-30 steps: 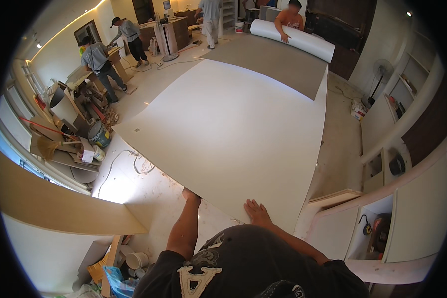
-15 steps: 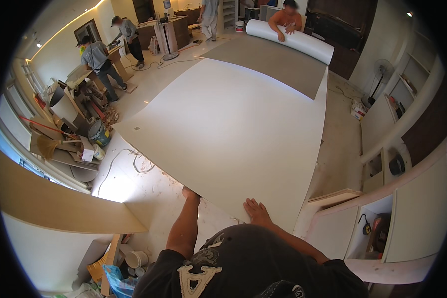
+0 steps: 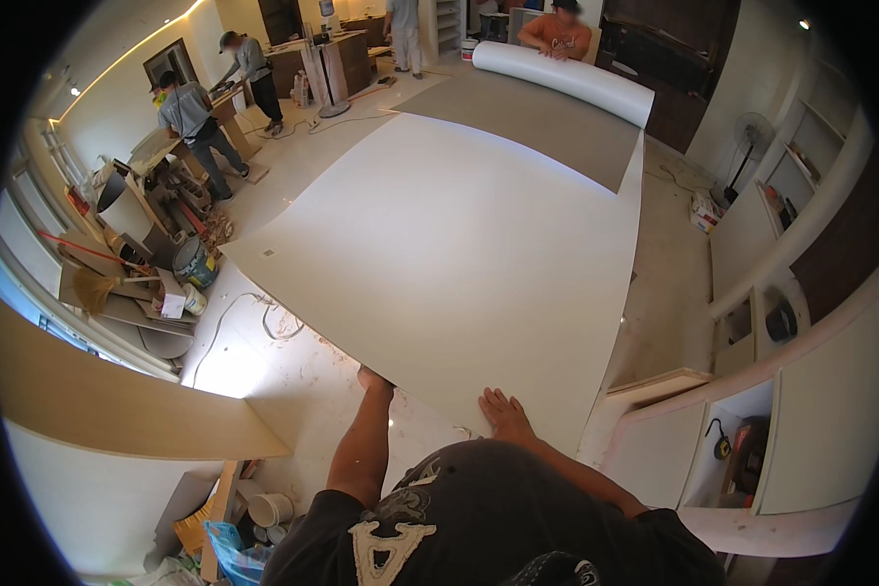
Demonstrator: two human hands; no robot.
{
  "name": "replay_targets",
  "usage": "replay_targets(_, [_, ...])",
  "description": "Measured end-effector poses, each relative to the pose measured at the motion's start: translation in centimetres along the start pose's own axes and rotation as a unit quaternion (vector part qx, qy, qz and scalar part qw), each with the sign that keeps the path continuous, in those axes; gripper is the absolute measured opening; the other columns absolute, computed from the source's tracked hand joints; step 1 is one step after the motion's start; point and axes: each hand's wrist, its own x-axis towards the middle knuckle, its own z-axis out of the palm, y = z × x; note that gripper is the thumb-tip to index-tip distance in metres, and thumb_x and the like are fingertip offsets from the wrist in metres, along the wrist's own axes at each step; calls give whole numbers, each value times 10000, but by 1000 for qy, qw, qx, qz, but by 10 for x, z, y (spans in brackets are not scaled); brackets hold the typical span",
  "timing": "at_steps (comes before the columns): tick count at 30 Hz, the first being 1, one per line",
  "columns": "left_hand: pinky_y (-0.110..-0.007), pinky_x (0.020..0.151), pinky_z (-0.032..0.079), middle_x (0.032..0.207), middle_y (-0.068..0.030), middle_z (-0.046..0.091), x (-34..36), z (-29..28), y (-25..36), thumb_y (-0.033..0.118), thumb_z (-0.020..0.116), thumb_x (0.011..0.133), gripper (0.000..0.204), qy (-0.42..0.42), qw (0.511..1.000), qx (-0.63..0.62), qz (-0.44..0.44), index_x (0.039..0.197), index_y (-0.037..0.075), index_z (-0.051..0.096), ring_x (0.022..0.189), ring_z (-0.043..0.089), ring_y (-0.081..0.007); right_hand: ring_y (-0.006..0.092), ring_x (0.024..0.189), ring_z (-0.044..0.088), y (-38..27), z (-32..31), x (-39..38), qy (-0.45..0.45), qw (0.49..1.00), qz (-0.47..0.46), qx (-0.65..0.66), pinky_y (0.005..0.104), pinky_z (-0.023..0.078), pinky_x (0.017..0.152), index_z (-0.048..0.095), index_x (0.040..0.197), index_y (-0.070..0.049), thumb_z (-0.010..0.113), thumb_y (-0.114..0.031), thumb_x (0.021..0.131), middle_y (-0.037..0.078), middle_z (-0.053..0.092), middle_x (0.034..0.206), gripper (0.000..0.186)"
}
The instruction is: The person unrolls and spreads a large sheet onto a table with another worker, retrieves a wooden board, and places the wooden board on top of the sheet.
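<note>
A large white sheet point(image 3: 439, 264) stretches away from me, its near edge close to my body. My left hand point(image 3: 375, 379) is at its near left edge, the fingers hidden beneath the sheet. On top of the sheet, near its closest corner, my right hand point(image 3: 505, 414) lies flat with fingers spread. Beyond the white surface is a grey-brown stretch point(image 3: 518, 117), and at the far end a thick white roll point(image 3: 566, 82) lies across. A person in an orange shirt point(image 3: 557, 37) leans over that roll with hands at it.
Cluttered boards, a bucket point(image 3: 194, 262) and a broom point(image 3: 94, 288) stand at the left. Two people work at a bench point(image 3: 227, 93) farther back. A standing fan point(image 3: 749, 137), shelves and an open cabinet point(image 3: 723, 454) line the right. Cables and shavings lie on the floor.
The far roll's left end has shifted slightly left and away, and the person in orange has drawn back a little. A background person in grey has stepped left. My hands stay put.
</note>
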Motion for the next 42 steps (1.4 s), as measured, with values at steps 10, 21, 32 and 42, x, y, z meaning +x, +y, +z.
replay_targets(10, [-219, 820, 546, 1399, 83, 632, 9, 17, -42, 329, 541, 1018, 460, -17, 960, -266, -86, 1456, 188, 545, 1219, 626, -83, 327, 1562, 237, -8, 3, 10, 49, 997, -58, -20, 566, 216, 1232, 383, 1571, -70, 757, -653, 788, 154, 288, 1673, 1045])
replay_targets(21, [-256, 772, 568, 1328, 85, 672, -4, -1, -24, 347, 514, 1029, 439, 19, 999, -36, 9, 1425, 163, 566, 1153, 663, -90, 306, 1584, 161, -10, 0, -1, -15, 1000, -16, -11, 519, 147, 1268, 306, 1604, -65, 734, -485, 872, 146, 215, 1703, 947])
replay_targets(32, [-237, 822, 568, 1395, 92, 639, -9, 13, -20, 432, 574, 993, 509, 22, 1000, -16, -5, 1470, 260, 530, 1233, 628, -78, 321, 1570, 213, -4, 16, -4, 19, 999, -26, -18, 550, 185, 1247, 348, 1586, -70, 687, -588, 881, 152, 262, 1685, 939])
replay_targets(42, [-224, 839, 565, 1433, 94, 615, -23, 22, -28, 437, 592, 984, 547, 55, 998, 16, -8, 1497, 267, 506, 1276, 603, -65, 317, 1565, 235, -5, 37, -12, 53, 998, -38, -13, 560, 209, 1235, 372, 1579, -80, 715, -541, 877, 149, 291, 1675, 907])
